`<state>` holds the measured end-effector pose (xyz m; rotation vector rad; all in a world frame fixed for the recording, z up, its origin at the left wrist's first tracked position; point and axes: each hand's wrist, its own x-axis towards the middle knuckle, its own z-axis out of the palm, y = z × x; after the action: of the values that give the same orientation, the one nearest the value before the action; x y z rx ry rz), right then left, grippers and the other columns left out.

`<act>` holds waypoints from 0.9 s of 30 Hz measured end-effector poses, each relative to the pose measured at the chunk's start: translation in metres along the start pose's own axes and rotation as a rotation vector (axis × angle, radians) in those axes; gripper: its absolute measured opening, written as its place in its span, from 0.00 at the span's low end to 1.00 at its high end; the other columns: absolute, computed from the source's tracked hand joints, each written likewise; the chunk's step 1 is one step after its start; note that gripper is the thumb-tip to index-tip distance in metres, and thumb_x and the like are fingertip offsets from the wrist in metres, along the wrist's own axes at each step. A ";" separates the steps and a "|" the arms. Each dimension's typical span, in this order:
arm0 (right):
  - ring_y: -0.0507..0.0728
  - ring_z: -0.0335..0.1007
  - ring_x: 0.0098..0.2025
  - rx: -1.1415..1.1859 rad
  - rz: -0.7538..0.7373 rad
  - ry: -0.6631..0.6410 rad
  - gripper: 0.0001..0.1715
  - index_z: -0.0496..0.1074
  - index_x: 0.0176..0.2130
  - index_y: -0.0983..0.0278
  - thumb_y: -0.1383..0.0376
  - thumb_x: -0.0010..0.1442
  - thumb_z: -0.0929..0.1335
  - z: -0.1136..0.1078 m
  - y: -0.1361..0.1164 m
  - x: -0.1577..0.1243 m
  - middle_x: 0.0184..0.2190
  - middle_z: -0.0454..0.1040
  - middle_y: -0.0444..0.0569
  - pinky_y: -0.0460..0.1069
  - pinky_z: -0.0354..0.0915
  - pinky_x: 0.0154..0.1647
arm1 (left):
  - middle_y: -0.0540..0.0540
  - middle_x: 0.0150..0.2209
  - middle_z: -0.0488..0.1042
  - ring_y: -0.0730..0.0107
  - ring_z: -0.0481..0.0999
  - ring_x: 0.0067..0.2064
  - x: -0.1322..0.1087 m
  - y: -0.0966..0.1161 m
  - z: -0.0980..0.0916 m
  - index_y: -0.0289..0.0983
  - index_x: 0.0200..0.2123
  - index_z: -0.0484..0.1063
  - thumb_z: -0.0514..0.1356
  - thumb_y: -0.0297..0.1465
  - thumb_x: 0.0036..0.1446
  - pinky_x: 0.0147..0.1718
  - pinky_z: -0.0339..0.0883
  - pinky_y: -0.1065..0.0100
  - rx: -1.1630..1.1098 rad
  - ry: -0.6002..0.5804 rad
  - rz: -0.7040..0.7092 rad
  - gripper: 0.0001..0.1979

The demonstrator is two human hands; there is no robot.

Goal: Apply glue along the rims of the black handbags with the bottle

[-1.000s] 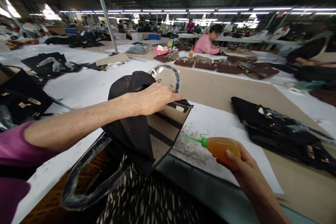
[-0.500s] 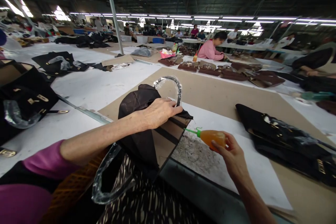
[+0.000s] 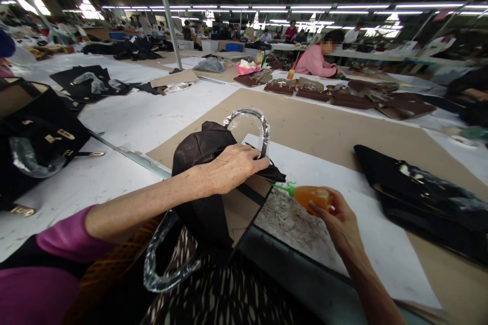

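A dark handbag (image 3: 202,150) with a brown board-like panel (image 3: 246,203) lies tilted across my lap and the table edge. My left hand (image 3: 238,165) grips the bag's upper edge, its fingers closed over the dark fabric near the plastic-wrapped handle (image 3: 263,124). A second wrapped handle (image 3: 152,264) hangs down over my lap. In my right hand (image 3: 337,216) is a squeeze bottle (image 3: 308,198) of orange-amber liquid, held sideways. Its thin green nozzle points left, at the bag's right edge; whether the tip touches is hard to see.
Black bags (image 3: 423,198) lie stacked at the right, and another black bag (image 3: 38,132) with gold fittings stands at the left. White paper (image 3: 381,244) covers brown board (image 3: 324,132). Across the table a person in pink (image 3: 314,63) sits behind brown bag pieces (image 3: 316,92).
The bottle stays close to the bag's edge, its nozzle now partly behind the fabric flap. My left hand keeps its grip while the flap has shifted slightly. The view has turned a little.
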<state>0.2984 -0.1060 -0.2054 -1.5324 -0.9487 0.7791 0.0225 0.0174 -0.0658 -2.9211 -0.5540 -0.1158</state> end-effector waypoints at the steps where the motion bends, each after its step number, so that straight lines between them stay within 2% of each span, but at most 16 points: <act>1: 0.59 0.71 0.38 0.005 0.003 -0.009 0.35 0.68 0.49 0.61 0.52 0.47 0.78 0.000 -0.001 -0.002 0.41 0.73 0.47 0.53 0.74 0.39 | 0.44 0.38 0.71 0.62 0.70 0.38 0.000 0.001 0.000 0.35 0.45 0.66 0.54 0.19 0.54 0.39 0.66 0.63 -0.002 -0.002 -0.001 0.15; 9: 0.63 0.71 0.41 0.056 0.081 -0.099 0.32 0.68 0.48 0.62 0.54 0.48 0.78 -0.003 -0.011 -0.019 0.41 0.73 0.49 0.55 0.75 0.38 | 0.44 0.38 0.71 0.60 0.71 0.39 -0.006 0.002 0.000 0.35 0.46 0.66 0.55 0.19 0.53 0.38 0.66 0.61 -0.034 -0.014 -0.003 0.16; 27: 0.64 0.71 0.44 0.119 0.215 -0.134 0.31 0.69 0.48 0.61 0.53 0.48 0.77 -0.005 -0.001 -0.036 0.45 0.74 0.50 0.52 0.73 0.41 | 0.44 0.39 0.72 0.60 0.71 0.40 -0.009 0.004 0.002 0.35 0.45 0.66 0.55 0.20 0.55 0.40 0.66 0.61 -0.031 -0.013 -0.002 0.13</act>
<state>0.2860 -0.1397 -0.2045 -1.5080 -0.8262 1.0838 0.0161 0.0110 -0.0692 -2.9531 -0.5625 -0.1069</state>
